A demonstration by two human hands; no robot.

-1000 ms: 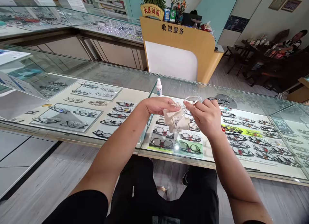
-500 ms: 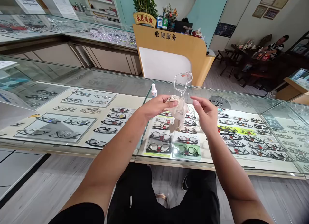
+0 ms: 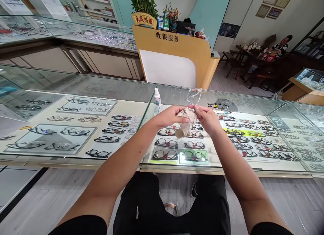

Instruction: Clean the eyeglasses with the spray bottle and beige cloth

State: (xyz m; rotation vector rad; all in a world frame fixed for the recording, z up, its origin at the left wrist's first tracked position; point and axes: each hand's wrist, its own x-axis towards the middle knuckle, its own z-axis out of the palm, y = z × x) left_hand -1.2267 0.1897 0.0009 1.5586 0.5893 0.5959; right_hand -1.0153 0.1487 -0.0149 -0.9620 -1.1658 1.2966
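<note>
My left hand [image 3: 172,116] is closed on a beige cleaning cloth [image 3: 186,128] with dark print, bunched around part of a pair of clear-framed eyeglasses [image 3: 194,96]. One lens rim sticks up beyond the cloth. My right hand [image 3: 207,117] pinches the glasses near the cloth, thumb and fingertips together; exactly which part it grips is hidden. Both hands are held above the glass display counter [image 3: 136,163]. A small white spray bottle [image 3: 157,97] stands upright on the glass, left of the cloth.
Rows of eyeglasses [image 3: 165,143] lie under the counter glass. Across the aisle stands a wooden cashier desk [image 3: 174,46] with a plant [image 3: 144,7] on top. A person [image 3: 280,46] sits at a dark table at the back right.
My right hand, open and apart before, has come in and closed on the glasses. The glasses have tipped lower. The view has shifted slightly.
</note>
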